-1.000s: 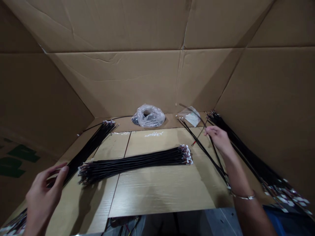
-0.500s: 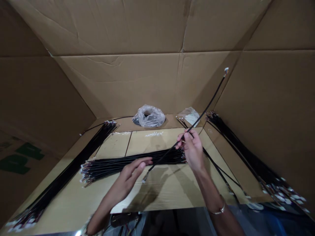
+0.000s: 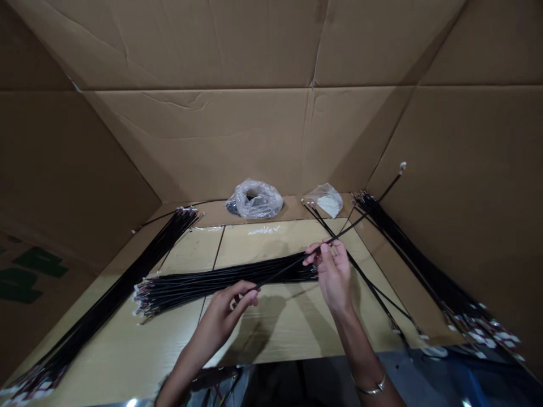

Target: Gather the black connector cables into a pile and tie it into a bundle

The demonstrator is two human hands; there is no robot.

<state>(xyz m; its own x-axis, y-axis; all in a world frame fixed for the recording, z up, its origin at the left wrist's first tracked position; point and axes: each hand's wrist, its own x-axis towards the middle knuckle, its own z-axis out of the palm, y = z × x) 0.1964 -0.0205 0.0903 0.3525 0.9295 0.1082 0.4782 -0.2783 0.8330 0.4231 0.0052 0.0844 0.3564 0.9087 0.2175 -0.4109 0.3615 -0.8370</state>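
Note:
Between my two hands stretches a single thin black cable (image 3: 360,216) with a small white connector at its far end, raised toward the right wall. My right hand (image 3: 333,270) pinches the cable near its middle. My left hand (image 3: 229,308) pinches its near end with thumb and fingers. Just beyond both hands lies a bundle of black cables (image 3: 220,278) with connectors on both ends, flat on the wooden tabletop (image 3: 288,325).
Cardboard walls (image 3: 203,135) enclose the table on three sides. A long cable bundle (image 3: 114,291) lies along the left edge, another cable bundle (image 3: 424,265) along the right. A clear plastic bag (image 3: 255,199) and a smaller bag of white parts (image 3: 326,199) sit at the back.
My right hand picked one cable from the right side and brought it to the centre. My left hand came in from the left and took hold of its near end; the far end dropped lower.

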